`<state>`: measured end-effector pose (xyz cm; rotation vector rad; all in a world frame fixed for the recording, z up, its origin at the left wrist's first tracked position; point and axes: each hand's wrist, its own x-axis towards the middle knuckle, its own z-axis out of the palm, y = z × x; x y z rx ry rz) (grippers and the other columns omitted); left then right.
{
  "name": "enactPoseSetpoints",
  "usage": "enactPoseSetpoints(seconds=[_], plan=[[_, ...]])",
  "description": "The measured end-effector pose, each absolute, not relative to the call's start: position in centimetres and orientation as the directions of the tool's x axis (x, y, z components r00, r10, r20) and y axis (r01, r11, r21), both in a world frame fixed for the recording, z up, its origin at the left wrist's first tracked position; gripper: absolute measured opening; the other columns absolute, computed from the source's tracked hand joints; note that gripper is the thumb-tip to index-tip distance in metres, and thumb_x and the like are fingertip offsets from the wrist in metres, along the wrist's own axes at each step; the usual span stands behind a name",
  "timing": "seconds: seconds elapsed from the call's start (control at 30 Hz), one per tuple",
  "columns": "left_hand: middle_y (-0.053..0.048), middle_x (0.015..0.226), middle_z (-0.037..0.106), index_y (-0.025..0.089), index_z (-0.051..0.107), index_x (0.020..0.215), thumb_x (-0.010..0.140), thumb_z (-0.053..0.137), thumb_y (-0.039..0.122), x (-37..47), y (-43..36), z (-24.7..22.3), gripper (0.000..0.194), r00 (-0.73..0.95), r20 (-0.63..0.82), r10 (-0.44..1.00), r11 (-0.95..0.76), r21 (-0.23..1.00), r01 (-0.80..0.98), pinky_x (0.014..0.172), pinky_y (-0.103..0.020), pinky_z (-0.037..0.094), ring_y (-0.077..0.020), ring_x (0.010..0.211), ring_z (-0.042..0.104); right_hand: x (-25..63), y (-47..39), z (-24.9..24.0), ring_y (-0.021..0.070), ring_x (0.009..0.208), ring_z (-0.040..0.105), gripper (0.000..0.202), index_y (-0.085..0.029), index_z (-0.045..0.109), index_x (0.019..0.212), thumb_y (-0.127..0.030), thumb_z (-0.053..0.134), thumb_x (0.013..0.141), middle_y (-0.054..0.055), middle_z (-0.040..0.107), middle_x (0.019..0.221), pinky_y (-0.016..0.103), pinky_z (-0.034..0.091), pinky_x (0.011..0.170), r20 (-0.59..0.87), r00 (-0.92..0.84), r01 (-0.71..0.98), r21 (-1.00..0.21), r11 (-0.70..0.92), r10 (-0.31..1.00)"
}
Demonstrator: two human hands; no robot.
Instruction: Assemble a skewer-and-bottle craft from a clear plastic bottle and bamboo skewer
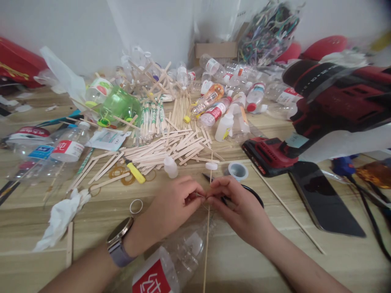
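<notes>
My left hand (pixel 180 199) and my right hand (pixel 240 207) meet above the table, thumb and fingers pinched together on each. A thin, light strand shows at the left fingertips; what the right fingertips pinch is too small to make out. Past the fingertips runs a long wooden skewer (pixel 206 248), with a white bottle cap (pixel 211 166) threaded on it beyond my hands. Below my hands lies a clear plastic bottle (pixel 189 252) with a red label. Partly hidden behind my right hand are dark-handled scissors (pixel 258 194).
Flat wooden sticks (pixel 161 150) lie heaped ahead, with a small white bottle (pixel 170 167) and yellow-handled tool (pixel 136 172) nearby. A tape roll (pixel 237 171), another skewer (pixel 290 211), phone (pixel 324 199) and red power drill (pixel 336 97) occupy the right. Several plastic bottles (pixel 215 112) lie behind.
</notes>
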<state>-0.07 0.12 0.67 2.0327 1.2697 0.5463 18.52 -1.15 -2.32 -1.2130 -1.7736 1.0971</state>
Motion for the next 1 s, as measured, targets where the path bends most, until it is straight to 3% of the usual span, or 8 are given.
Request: enactPoseSetpoints(seconds=[0.23, 0.63, 1.0], plan=[[0.002, 0.081, 0.061, 0.018, 0.064, 0.080, 0.084, 0.061, 0.013, -0.10, 0.03, 0.50, 0.007, 0.449, 0.028, 0.893, -0.331, 0.717, 0.613, 0.065, -0.023, 0.039, -0.0123, 0.074, 0.055, 18.49, -1.20, -2.36, 0.0179, 0.076, 0.068, 0.013, -0.023, 0.049, 0.095, -0.021, 0.055, 0.084, 0.002, 0.069, 0.084, 0.030, 0.051, 0.068, 0.079, -0.304, 0.363, -0.912, 0.192, 0.949], [0.000, 0.075, 0.059, 0.016, 0.066, 0.074, 0.083, 0.059, 0.010, 0.14, -0.16, 0.42, 0.013, 0.474, 0.068, 0.878, -0.395, 0.663, 0.636, 0.062, -0.024, 0.038, -0.0135, 0.072, 0.055, 18.26, -1.18, -2.25, 0.0144, 0.066, 0.066, 0.010, -0.023, 0.052, 0.085, -0.015, 0.057, 0.081, -0.001, 0.067, 0.076, 0.024, 0.050, 0.060, 0.175, -0.282, 0.448, -0.845, 0.291, 0.943], [0.002, 0.073, 0.059, 0.017, 0.064, 0.072, 0.081, 0.059, 0.008, 0.16, -0.18, 0.33, 0.014, 0.469, 0.070, 0.880, -0.391, 0.668, 0.633, 0.060, -0.024, 0.038, -0.0125, 0.067, 0.053, 17.96, -1.59, -2.68, 0.0141, 0.065, 0.066, 0.010, -0.021, 0.055, 0.088, -0.013, 0.056, 0.082, 0.000, 0.067, 0.077, 0.022, 0.051, 0.059, 0.321, -0.249, 0.553, -0.727, 0.406, 0.914]])
